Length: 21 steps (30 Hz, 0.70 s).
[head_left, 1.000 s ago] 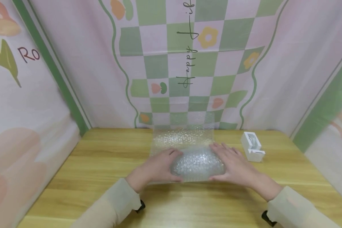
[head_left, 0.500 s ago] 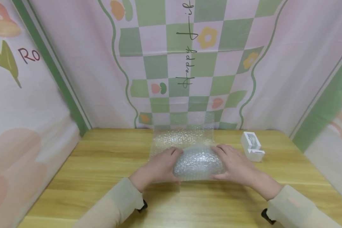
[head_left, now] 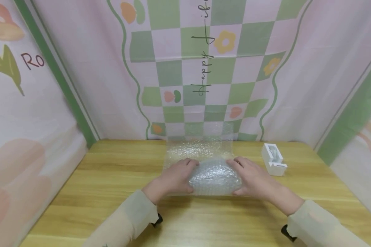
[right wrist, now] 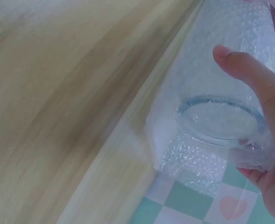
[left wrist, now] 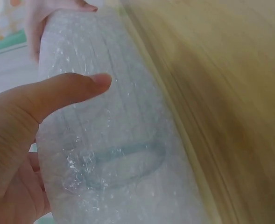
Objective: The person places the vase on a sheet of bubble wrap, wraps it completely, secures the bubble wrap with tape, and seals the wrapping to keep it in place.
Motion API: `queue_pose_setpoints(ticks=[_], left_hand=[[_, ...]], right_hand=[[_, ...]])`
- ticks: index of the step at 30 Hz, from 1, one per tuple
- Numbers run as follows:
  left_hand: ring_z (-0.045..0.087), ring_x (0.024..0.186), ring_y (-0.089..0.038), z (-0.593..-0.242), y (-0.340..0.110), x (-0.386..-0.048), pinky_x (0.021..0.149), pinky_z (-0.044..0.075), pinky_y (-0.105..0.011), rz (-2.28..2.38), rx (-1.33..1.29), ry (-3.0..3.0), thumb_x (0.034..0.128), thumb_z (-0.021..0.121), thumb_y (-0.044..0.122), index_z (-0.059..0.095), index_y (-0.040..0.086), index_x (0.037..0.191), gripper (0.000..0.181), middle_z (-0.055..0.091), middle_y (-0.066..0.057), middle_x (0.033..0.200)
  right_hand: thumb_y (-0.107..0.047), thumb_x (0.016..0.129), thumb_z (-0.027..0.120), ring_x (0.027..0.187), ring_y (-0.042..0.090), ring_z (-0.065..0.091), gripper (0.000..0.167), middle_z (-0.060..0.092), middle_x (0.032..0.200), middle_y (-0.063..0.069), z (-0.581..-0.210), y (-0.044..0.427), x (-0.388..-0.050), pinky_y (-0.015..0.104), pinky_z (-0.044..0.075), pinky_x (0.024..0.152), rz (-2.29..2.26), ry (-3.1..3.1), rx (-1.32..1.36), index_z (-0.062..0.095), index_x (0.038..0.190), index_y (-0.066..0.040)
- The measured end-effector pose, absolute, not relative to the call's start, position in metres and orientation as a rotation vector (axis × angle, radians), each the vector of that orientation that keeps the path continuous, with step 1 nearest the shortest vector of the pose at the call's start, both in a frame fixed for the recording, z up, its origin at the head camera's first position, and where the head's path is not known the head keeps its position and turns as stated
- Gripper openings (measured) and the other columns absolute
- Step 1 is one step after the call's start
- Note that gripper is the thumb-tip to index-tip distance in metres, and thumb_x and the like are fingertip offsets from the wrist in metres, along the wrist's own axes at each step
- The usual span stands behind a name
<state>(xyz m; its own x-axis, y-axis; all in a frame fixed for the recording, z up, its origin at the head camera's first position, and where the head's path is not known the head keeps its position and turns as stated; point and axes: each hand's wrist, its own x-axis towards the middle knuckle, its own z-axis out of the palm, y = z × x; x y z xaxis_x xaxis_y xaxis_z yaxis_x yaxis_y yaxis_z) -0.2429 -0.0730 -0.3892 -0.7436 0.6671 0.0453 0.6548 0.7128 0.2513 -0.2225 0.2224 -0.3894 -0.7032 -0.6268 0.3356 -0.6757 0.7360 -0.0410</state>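
A roll of clear bubble wrap (head_left: 214, 178) lies on the wooden table between both hands. Its unrolled sheet (head_left: 198, 149) runs back to the patterned cloth. The left hand (head_left: 174, 176) grips the roll's left end, thumb (left wrist: 88, 87) across the near side. At the right end the right hand (head_left: 255, 178) grips it the same way, thumb (right wrist: 242, 65) on the wrap. A round glass-like rim (right wrist: 221, 99) shows through the wrap in the right wrist view, and a similar oval rim (left wrist: 125, 150) in the left wrist view. What is inside cannot be fully seen.
A white tape dispenser (head_left: 273, 159) stands at the back right of the table (head_left: 111, 178). Behind the table hangs a green and white checked cloth (head_left: 222, 70), with more printed cloth at both sides.
The hands have shifted slightly inward along the roll. The right hand's fingers, spread further forward a second ago, now lie closer round the wrap's end.
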Motion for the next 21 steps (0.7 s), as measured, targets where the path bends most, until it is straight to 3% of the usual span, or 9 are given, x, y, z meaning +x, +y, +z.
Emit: queue_pose_setpoints(ticks=[6,13,21], left_hand=[[0.056,0.125,-0.024,-0.387,-0.077,-0.246,0.107,0.048,-0.033,0.452,1.069,2.804,0.0735,0.092,0.023,0.046,0.006,0.147,0.088,0.056,-0.009,0.142],[0.057,0.126,-0.023,-0.382,-0.08,-0.249,0.107,0.047,-0.034,0.504,1.086,2.736,0.0713,0.095,0.03,0.048,0.007,0.146,0.091,0.057,-0.008,0.142],[0.059,0.118,-0.019,-0.377,-0.084,-0.258,0.097,0.053,-0.03,0.57,1.049,2.62,0.0711,0.096,0.035,0.052,0.01,0.143,0.088,0.061,-0.006,0.134]], right_hand=[[-0.036,0.052,0.102,0.097,0.029,0.063,0.102,0.061,0.113,0.013,-0.388,0.224,-0.222,0.046,0.058,0.081,0.24,-2.613,1.053,0.057,0.135,0.004],[-0.044,0.055,0.1,0.099,0.029,0.063,0.104,0.062,0.114,0.011,-0.384,0.224,-0.221,0.048,0.057,0.085,0.263,-2.673,1.057,0.057,0.137,0.003],[-0.048,0.06,0.097,0.097,0.027,0.064,0.102,0.062,0.113,0.01,-0.38,0.225,-0.22,0.045,0.058,0.081,0.283,-2.742,1.082,0.056,0.138,0.003]])
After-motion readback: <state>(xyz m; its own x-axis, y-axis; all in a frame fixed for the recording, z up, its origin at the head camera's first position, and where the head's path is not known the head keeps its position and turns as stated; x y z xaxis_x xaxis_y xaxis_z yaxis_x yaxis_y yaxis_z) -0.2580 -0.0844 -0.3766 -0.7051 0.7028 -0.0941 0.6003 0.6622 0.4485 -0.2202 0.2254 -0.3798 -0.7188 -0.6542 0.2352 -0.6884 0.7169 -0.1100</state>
